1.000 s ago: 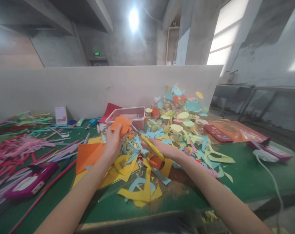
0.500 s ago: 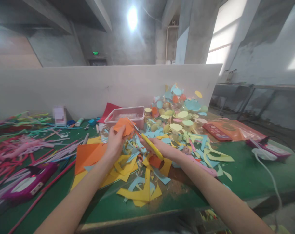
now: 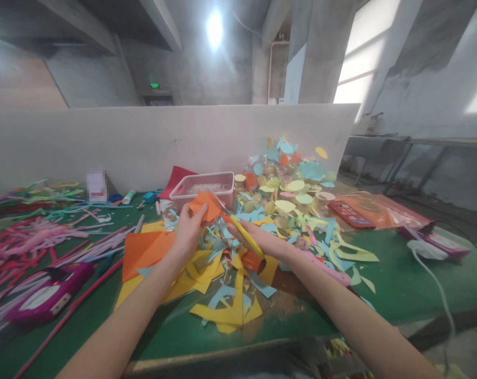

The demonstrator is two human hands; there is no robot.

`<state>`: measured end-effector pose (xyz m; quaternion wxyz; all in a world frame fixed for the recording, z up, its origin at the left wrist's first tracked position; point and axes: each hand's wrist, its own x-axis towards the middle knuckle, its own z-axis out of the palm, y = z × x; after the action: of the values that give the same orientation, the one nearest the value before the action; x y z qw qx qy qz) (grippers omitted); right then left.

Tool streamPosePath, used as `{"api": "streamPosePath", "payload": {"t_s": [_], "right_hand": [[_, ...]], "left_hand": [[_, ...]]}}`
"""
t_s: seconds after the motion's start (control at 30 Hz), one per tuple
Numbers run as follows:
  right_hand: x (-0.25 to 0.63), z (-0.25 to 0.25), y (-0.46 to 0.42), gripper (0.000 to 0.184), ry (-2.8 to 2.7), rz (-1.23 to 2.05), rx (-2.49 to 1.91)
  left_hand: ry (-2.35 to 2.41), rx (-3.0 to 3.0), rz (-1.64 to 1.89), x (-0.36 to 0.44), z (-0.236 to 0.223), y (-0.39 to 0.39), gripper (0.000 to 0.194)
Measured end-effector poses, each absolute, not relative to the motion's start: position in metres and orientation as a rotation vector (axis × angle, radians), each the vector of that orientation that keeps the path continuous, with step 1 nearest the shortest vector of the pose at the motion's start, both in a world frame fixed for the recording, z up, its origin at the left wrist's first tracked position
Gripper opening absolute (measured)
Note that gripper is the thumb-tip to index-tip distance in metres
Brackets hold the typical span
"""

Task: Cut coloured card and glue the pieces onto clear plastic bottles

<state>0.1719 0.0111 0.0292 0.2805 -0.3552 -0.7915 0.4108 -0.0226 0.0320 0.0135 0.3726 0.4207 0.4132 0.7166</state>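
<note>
My left hand [image 3: 190,227] is closed on a piece of orange paper [image 3: 205,204], pinched between thumb and fingers. In my right hand [image 3: 257,238] is a pair of scissors [image 3: 249,237] with yellow handles, its blades pointing up and left against the orange paper's right edge. Beneath both hands lies a heap of blue and yellow paper scraps [image 3: 218,316]. Orange sheets [image 3: 145,251] rest on yellow paper beside my left wrist. Behind the held paper stands a pink plastic basket [image 3: 232,192]. My right fingers are partly hidden by the scissors' handles.
Paper discs [image 3: 295,186] are piled over clear cups at the back right. Pink and purple pipe cleaners [image 3: 37,237] cover the left side. Purple glue-gun-like devices [image 3: 51,292] lie at both sides. A red phone-like object [image 3: 351,214] rests on an orange packet. A white board [image 3: 123,142] borders the back.
The orange paper and my left hand have shifted slightly right and turned a little. The scissor blades now sit closer along the paper's edge; my right hand has barely moved.
</note>
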Motion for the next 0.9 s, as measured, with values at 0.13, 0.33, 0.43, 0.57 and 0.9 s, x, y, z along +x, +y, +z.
{"api": "streamPosePath", "payload": {"t_s": [0.13,0.33,0.43,0.57,0.9], "right_hand": [[0.168,0.019,0.02,0.039,-2.07,1.134,-0.958],[0.168,0.012,0.026,0.047,-2.03,1.115,-1.051],[0.172,0.02,0.021,0.047,-2.119,1.091,-0.946],[0.176,0.032,0.011,0.045,-2.214,1.042,-0.79],[0.169,0.008,0.028,0.046,-2.079,1.164,-1.027]], "left_hand": [[1.068,1.112,1.825,-0.021,0.013,0.032,0.041],[1.032,1.135,1.819,-0.022,0.016,0.03,0.043],[1.051,1.132,1.828,-0.022,0.018,0.028,0.042],[1.131,1.165,1.814,-0.02,0.021,0.023,0.037],[1.241,1.277,1.804,-0.024,0.021,0.022,0.032]]}}
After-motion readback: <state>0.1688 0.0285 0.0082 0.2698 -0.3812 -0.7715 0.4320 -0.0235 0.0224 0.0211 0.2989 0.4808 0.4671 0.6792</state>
